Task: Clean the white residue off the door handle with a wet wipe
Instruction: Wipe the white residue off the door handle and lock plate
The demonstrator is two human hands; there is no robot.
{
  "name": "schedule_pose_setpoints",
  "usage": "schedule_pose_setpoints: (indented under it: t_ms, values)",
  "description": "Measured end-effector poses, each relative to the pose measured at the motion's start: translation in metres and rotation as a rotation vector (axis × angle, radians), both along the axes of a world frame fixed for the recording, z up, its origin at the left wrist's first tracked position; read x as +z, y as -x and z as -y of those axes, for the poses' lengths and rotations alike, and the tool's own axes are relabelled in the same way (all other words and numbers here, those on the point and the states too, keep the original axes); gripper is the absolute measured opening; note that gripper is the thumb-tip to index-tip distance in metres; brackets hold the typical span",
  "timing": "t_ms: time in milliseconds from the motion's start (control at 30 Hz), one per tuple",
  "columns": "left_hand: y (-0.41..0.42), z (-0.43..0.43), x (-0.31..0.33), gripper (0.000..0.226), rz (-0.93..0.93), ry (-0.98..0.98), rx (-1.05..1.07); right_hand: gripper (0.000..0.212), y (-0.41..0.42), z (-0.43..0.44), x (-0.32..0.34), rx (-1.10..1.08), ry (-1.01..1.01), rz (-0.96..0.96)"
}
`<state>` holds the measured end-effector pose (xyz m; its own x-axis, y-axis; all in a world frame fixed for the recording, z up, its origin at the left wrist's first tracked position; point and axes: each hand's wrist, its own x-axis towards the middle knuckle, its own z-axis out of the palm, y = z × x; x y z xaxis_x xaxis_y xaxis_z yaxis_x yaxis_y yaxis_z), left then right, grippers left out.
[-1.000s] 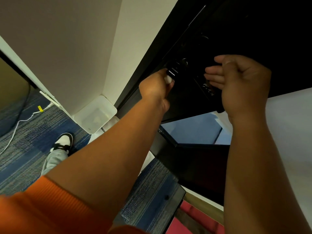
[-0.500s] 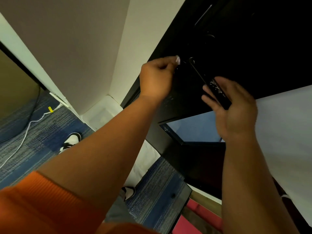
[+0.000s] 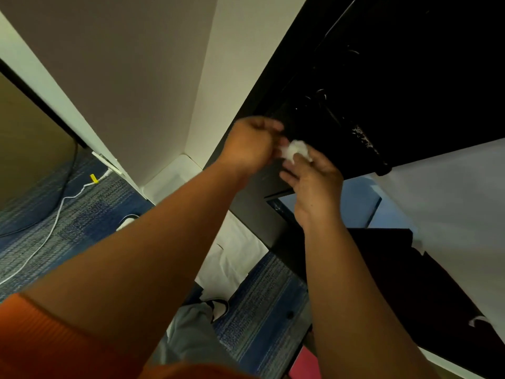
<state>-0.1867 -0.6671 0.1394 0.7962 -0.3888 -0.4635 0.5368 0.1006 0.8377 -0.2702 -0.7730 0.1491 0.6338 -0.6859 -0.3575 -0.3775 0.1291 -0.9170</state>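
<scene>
Two hands meet on one small wad, left of and a little below the door handle [image 3: 364,144]; at the far left, farthest of all from the handle, a white cable [image 3: 54,221] trails over the blue carpet [image 3: 93,222]. Next comes our left hand [image 3: 251,143], blurred, fingers curled and seemingly pinching one edge of the wet wipe [image 3: 296,150]; the wipe sits bunched between both hands, near the handle on its left side but not touching it; our right hand [image 3: 311,181] pinches the wipe's other side from below. Rightmost, the handle runs slantwise across the black door [image 3: 423,64], with white flecks showing on its lower stretch.

We judge the wipe to be light, limp and damp, liable to ball up and slip; better to spread it flat over the fingertips and wrap it round the lever. The handle looks rigid, though it may turn under pressure; we would steady its free end while rubbing.
</scene>
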Motion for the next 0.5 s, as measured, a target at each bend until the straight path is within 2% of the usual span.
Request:
schedule_pose_setpoints:
  t_ms: [67,133,267,400,500]
  values:
    - [-0.010,0.000,0.007,0.013,0.076,-0.022,0.047,0.030,-0.005,0.002,0.001,-0.144,0.100,0.082]
    - [-0.016,0.003,0.013,0.021,0.153,-0.045,0.053,0.027,-0.011,0.002,0.005,-0.194,0.273,0.162]
    - [-0.020,0.010,0.014,0.038,0.314,-0.134,0.024,0.020,-0.033,-0.005,0.010,-0.177,0.561,0.240]
    - [-0.023,0.011,0.014,0.037,0.370,-0.199,0.020,0.045,-0.051,-0.012,0.012,-0.092,0.698,0.255]
    - [-0.026,0.010,0.014,0.043,0.414,-0.232,0.003,0.032,-0.051,-0.017,0.011,0.050,0.915,0.231]
